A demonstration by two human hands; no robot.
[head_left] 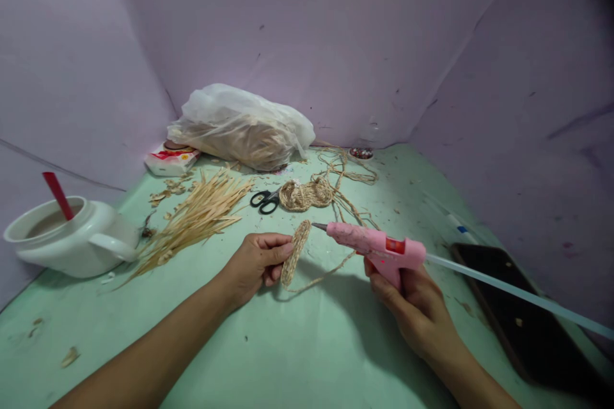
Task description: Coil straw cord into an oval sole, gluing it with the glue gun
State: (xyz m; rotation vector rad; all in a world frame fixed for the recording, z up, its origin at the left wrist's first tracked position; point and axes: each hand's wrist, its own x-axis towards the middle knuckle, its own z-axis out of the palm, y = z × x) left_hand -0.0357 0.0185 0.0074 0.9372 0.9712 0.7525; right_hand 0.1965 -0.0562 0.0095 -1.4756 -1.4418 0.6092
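Between the thumb and fingers of my left hand (261, 262) is a flat oval coil of braided straw cord (298, 249), held up on its edge. A loose tail of the cord (330, 276) runs from its lower end toward the right. My right hand (415, 303) grips a pink hot glue gun (369, 239) by its handle. The gun's metal nozzle points left, right by the upper edge of the coil; whether they touch I cannot tell. A long translucent glue stick (508, 291) sticks out of the gun's back end.
Behind my hands lie black-handled scissors (265, 201), a curved woven straw piece (306, 195) and tangled cord (345, 169). Loose straw strands (201, 208) and a white pot (96, 246) are at left. A plastic bag (244, 128) rests by the wall; a dark phone (522, 313) lies at right.
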